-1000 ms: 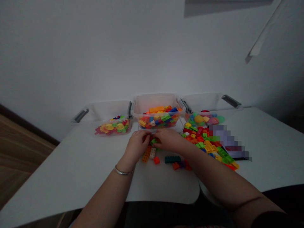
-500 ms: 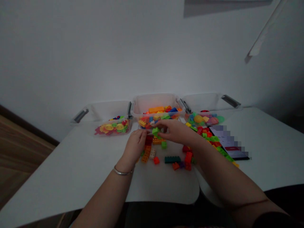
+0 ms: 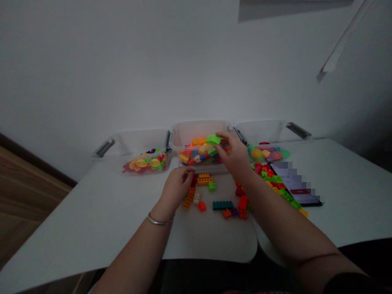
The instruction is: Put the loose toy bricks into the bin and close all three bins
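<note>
A slim, rounded, silver-coloured bangle (image 3: 158, 223) sat just behind the left hand (image 3: 177, 185); a dark sleeve (image 3: 349, 282) lay well behind the grip of the right hand (image 3: 235, 154).

Indoors, probably a home or a playroom; which of the two cannot be told. Toy bricks (image 3: 222, 205) lie on a white, round-cornered table (image 3: 116, 212) across the middle and lower frame, and three clear bins (image 3: 199, 130) of colourful toys line its back edge. A tablet (image 3: 289, 178) lies right of centre. The plain pale wall (image 3: 122, 61) fills the upper frame, a whitish strip (image 3: 338, 53) hangs at upper right, and brown wood (image 3: 24, 196) shows at lower left.
</note>
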### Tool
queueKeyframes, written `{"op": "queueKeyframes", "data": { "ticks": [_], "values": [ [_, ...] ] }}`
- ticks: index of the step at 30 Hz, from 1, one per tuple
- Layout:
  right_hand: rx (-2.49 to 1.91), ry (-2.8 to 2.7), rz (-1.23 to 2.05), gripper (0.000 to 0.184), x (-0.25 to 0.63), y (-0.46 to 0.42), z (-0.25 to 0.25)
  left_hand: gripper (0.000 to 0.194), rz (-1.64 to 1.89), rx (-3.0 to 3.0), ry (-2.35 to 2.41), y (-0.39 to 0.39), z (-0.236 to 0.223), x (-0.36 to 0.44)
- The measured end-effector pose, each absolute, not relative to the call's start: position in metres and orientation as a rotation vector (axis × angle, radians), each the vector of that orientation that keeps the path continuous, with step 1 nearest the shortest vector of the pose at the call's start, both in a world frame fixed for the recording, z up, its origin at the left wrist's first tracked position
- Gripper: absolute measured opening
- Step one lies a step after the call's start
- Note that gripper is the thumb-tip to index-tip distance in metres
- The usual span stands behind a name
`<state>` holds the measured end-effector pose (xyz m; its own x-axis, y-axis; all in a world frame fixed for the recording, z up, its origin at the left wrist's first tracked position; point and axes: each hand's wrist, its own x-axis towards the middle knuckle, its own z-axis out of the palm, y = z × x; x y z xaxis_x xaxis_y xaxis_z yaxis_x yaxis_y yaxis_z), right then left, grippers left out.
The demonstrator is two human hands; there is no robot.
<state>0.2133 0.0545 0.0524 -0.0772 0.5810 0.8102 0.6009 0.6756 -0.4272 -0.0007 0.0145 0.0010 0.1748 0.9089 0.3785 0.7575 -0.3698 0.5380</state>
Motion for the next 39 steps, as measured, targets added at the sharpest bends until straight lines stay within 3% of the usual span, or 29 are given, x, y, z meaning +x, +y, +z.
{"op": "queueKeyframes", "data": {
  "ticks": [9,24,30,34,39],
  "values": [
    [-1.229,-1.955,-0.183,0.027,0.205,0.049,0.055,0.023,0.947,2.233,1.604,0.013,0.003,0.000],
    [-1.144,-2.065,-0.229,0.032,0.208,0.044,0.060,0.025,0.898,2.279,1.567,0.015,0.002,-0.001],
    [-1.073,-2.152,-0.117,0.024,0.209,0.020,0.089,0.024,0.903,2.259,1.582,0.013,0.004,0.000],
    [-1.081,-2.503,0.117,0.017,0.209,0.010,0.094,0.025,0.891,2.265,1.560,0.014,0.005,0.001],
    [-1.329,-2.813,0.117,0.025,0.202,0.009,0.082,0.025,0.891,2.280,1.571,0.016,0.002,-0.001]
  ]
}}
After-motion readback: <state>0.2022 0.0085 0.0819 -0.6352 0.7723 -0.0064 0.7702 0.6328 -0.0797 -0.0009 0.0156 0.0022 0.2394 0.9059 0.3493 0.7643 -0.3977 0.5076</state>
